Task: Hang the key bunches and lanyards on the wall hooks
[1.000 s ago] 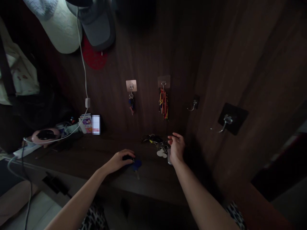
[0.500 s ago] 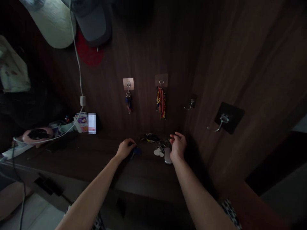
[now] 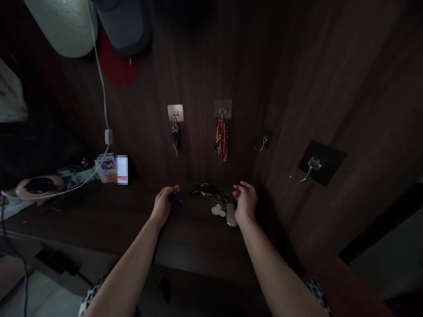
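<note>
My left hand (image 3: 161,206) is closed in a pinch on a dark bunch with a blue tag (image 3: 179,199), which looks like keys, just above the dark wooden shelf (image 3: 194,237). Right of it a black bunch of keys (image 3: 205,189) with a yellow bit lies near the back panel. A second key bunch (image 3: 223,201) with round whitish tags (image 3: 218,210) and a grey oblong fob (image 3: 231,215) rests nearer to me. My right hand (image 3: 246,201) is beside this fob, its fingers apart and half curled, with nothing visible in them.
On the back panel a hook (image 3: 176,113) holds keys, and another hook (image 3: 222,110) holds red and yellow cords (image 3: 221,140). Bare hooks (image 3: 264,140) (image 3: 309,169) are at the right. A white cable (image 3: 102,88), boxes (image 3: 107,167) and a pink round object (image 3: 39,187) are at the left.
My left hand has moved left and slightly up, carrying the blue-tagged bunch away from the other keys. My right hand stays beside the grey fob. The camera view has shifted a little.
</note>
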Demonstrator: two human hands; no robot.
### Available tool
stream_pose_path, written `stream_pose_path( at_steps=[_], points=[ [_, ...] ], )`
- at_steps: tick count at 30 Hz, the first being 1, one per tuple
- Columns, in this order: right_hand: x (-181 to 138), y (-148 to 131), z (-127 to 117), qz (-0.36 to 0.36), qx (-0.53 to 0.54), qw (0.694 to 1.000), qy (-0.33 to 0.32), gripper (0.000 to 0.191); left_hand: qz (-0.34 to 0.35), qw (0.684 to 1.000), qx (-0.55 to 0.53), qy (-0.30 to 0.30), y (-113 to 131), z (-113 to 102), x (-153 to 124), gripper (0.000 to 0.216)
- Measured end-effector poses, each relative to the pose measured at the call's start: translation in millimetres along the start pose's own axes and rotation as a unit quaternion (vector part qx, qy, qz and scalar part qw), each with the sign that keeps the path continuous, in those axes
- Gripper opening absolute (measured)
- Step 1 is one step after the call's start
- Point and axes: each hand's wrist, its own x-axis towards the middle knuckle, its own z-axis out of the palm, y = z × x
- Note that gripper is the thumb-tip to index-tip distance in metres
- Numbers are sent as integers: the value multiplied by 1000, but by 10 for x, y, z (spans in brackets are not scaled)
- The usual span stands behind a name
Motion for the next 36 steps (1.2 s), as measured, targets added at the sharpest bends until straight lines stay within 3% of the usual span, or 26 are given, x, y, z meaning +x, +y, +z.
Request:
stream_pose_path(
  at_steps=[2,6,12,16,19,23,27,30,36],
  points=[
    [0,10,-4,-2,-2,1000,-2,24,-58,996,-69,7,31,17,-5,2],
    [9,34,-14,-1,-8,1000,-15,26,-116,981,-156,4,65,19,8,13],
    [-10,35,-7,-14,-32,999,-29,25,-91,980,-177,1,25,-20,23,12],
    [-137,33,32,-87,-102,987,-89,16,-80,984,-156,-16,-17,-34,24,11],
    [-325,55,83,-159,-180,950,-198,14,-72,986,-149,-32,-23,-29,11,15],
    [-590,133,175,-260,-288,853,-350,17,-79,982,-130,-111,-27,16,-40,24],
    [-707,246,248,-323,-341,796,-381,15,-98,969,-111,-197,-73,80,-103,31],
    [-707,333,263,-308,-357,793,-386,17,-108,960,-96,-241,-113,115,-135,33],
    [-688,440,265,-217,-337,833,-382,12,-109,954,-95,-264,-123,143,-175,39]
  ],
)
